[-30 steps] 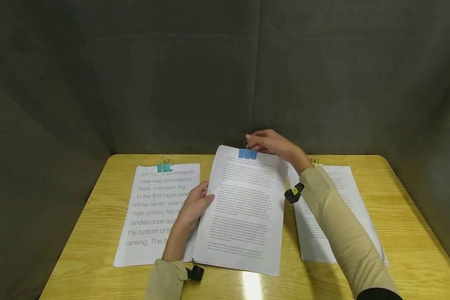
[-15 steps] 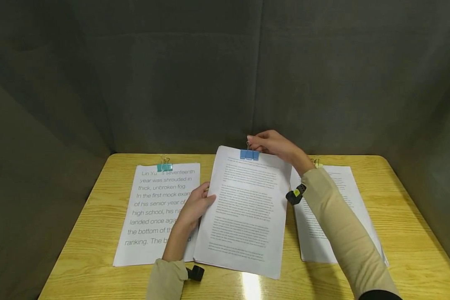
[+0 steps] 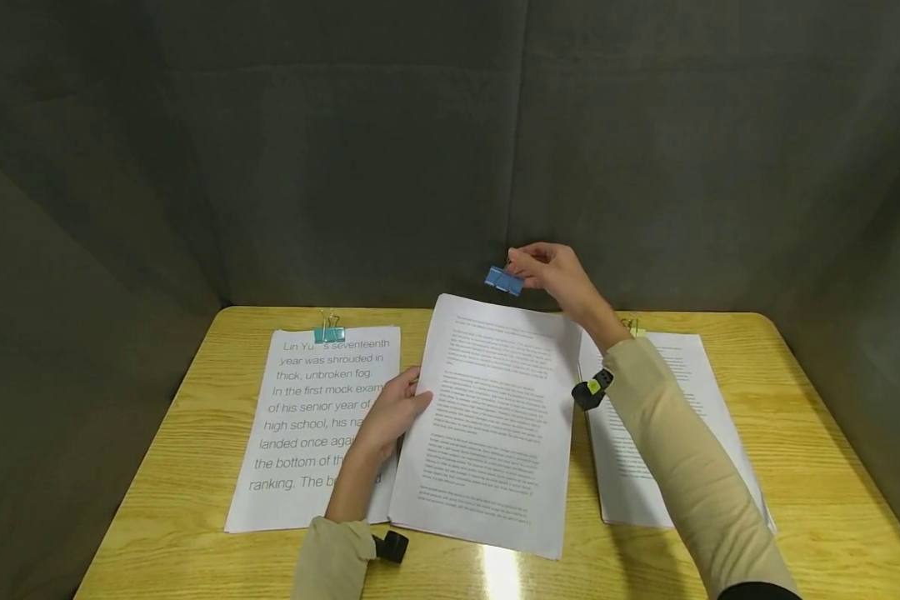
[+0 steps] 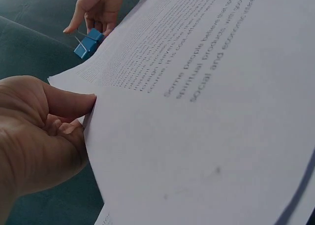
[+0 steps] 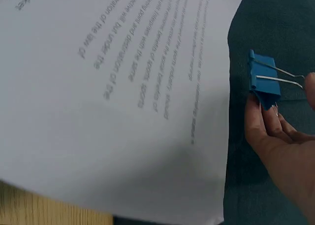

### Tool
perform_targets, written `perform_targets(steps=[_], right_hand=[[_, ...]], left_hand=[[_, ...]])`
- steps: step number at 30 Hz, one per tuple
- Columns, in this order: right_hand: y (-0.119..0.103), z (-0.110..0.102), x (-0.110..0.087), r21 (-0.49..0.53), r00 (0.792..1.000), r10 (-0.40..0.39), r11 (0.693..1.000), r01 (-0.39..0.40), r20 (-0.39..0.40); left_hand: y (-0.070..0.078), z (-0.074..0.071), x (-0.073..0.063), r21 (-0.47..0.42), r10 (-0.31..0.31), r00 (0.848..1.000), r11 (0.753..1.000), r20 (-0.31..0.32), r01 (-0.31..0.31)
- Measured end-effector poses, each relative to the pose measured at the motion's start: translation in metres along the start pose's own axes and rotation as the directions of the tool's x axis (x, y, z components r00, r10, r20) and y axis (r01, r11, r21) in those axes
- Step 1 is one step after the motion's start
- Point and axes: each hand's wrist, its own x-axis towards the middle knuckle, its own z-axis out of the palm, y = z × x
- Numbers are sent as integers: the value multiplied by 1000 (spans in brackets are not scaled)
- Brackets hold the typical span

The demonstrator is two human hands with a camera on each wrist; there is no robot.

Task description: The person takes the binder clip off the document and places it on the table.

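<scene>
My left hand pinches the left edge of a stack of printed paper, thumb on top and fingers curled beneath. The stack is tilted, its top end raised toward the dark cloth. Just above its top edge, my right hand holds a blue binder clip by its wire handles, apart from the paper. In the right wrist view the blue binder clip shows side-on, with the thumb at a handle end and fingers under its body. The left wrist view shows the same clip beyond the sheets.
Left of the stack lies a large-print paper stack with a teal binder clip. On the right, another stack carries a yellow clip, partly behind the right forearm. A dark cloth rises behind the wooden table.
The blue binder clip has come off the top edge of the middle stack. My right hand has lifted it up and away; the left hand keeps its hold on the paper.
</scene>
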Motion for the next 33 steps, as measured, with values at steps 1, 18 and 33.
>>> perform_targets(steps=[1, 18, 33], right_hand=[[0, -2, -1, 19, 1000, -1, 1000, 1, -23], [18, -38, -23, 187, 985, 120, 978, -95, -126], [52, -46, -53, 162, 981, 160, 977, -141, -108]], left_hand=[[0, 0, 0, 2, -1, 1000, 1000, 0, 1], [-5, -2, 3, 1, 7, 1000, 1000, 2, -7], [-8, -2, 5, 6, -15, 1000, 1000, -19, 16]])
